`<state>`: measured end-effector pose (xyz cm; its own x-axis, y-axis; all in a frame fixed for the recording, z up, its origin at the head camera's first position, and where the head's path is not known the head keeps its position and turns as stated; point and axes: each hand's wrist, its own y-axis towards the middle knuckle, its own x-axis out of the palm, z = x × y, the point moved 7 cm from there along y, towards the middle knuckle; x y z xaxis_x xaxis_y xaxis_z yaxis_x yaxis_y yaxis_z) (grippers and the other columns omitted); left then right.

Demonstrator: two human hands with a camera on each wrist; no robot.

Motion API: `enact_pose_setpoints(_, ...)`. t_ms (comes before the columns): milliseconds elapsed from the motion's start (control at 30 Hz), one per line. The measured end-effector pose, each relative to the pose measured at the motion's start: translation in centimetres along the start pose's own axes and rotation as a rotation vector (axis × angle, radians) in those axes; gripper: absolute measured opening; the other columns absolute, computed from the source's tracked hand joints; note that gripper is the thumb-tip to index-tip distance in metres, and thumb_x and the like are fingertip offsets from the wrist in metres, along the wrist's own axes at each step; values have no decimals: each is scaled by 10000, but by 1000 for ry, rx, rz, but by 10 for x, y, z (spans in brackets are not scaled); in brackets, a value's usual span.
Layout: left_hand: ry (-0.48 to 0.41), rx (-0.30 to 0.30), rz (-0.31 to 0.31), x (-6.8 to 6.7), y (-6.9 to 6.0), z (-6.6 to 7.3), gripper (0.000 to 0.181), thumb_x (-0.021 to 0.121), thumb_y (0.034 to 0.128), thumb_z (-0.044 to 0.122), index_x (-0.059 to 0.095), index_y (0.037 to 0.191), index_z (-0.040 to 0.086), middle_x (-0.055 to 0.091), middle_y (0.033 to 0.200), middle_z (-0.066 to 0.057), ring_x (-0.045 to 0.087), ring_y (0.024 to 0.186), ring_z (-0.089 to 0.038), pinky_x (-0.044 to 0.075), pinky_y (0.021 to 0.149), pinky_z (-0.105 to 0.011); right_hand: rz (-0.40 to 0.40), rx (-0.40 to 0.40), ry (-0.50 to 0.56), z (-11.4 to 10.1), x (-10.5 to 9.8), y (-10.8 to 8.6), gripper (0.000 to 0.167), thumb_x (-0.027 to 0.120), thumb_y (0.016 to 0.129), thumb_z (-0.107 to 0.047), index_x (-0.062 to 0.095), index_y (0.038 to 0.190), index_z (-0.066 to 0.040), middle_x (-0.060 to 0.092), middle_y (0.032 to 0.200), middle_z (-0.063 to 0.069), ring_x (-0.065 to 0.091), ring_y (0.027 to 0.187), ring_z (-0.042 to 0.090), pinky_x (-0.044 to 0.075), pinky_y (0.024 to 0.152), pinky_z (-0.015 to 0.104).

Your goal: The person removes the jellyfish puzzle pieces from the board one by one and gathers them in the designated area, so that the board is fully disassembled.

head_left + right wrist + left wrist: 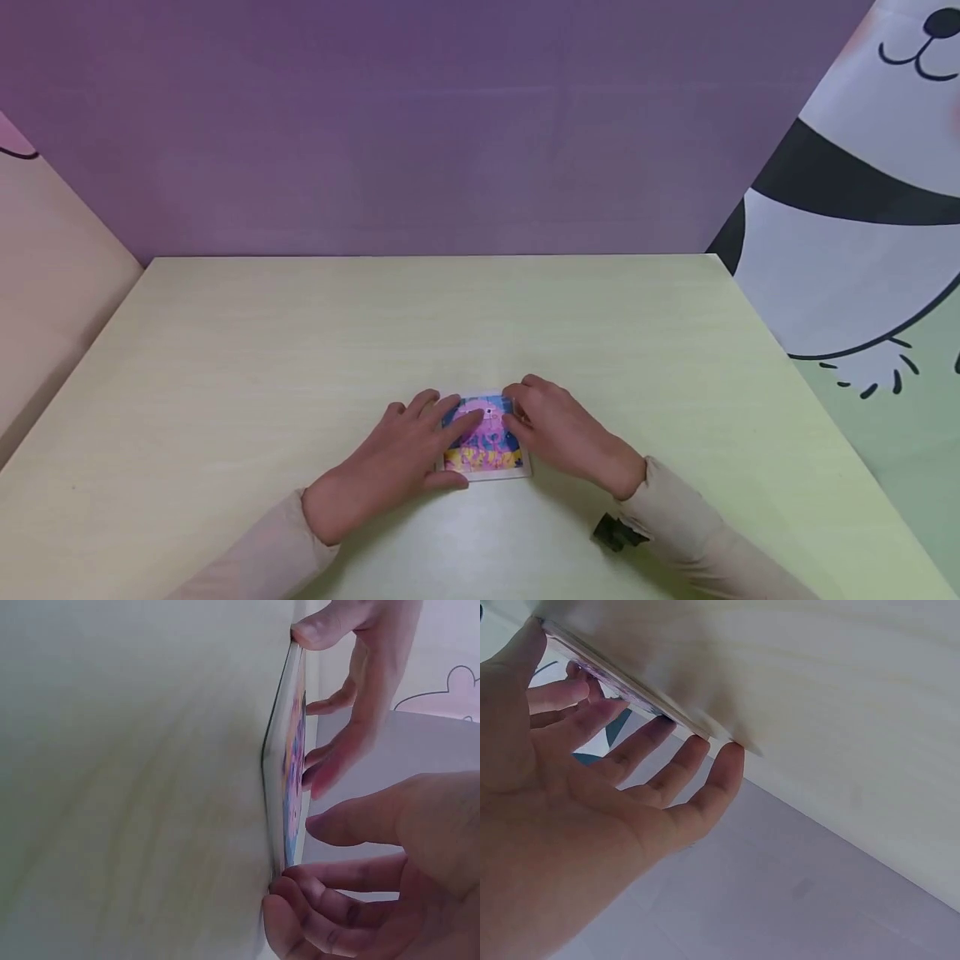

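Note:
A small square picture board (483, 458) with a white border and a pink, blue and yellow image lies flat on the table. My left hand (397, 458) is spread over its left side, the thumb at the near left corner and one finger on the picture. At the far right corner, my right hand (566, 429) has its thumb over the picture and its other fingers bent at the edge. The right wrist view shows the board (276, 757) edge-on, between my left hand (375, 682) and my right hand (375, 877).
The pale table (300, 325) extends around the board. A purple wall (420, 125) stands behind it, with a panda-like drawing (862, 250) on the right panel. A small black object (618, 532) is by the right sleeve.

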<state>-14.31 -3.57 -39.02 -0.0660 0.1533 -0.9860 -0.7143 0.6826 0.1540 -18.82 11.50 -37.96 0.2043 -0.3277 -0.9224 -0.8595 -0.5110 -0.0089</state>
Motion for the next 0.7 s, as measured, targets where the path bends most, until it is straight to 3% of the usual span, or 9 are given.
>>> enact_pose_setpoints(267,65,-1,-23,1,1,1,763,611,876,642,501,1463,168,480,1422,-87,443,1282,-309,480,816,-437,23,-25,48,3,-1,2,182,702,914,-89,626,1059,-9,489,791,-20,470,702,121,436,581,224)
enact_pose_setpoints(433,38,-18,-51,3,2,0,769,619,880,637,487,1477,171,462,1439,-83,422,1301,-309,467,838,-444,36,-29,111,8,-1,3,184,711,906,-65,584,1036,-41,533,829,-18,512,742,126,475,632,230)
enact_pose_setpoints(700,21,-37,-78,5,2,-1,774,609,882,646,478,1487,181,443,1456,-76,404,1314,-305,454,862,-456,13,23,307,16,-3,8,209,736,884,-41,552,974,-81,624,826,-23,569,740,132,489,623,258)
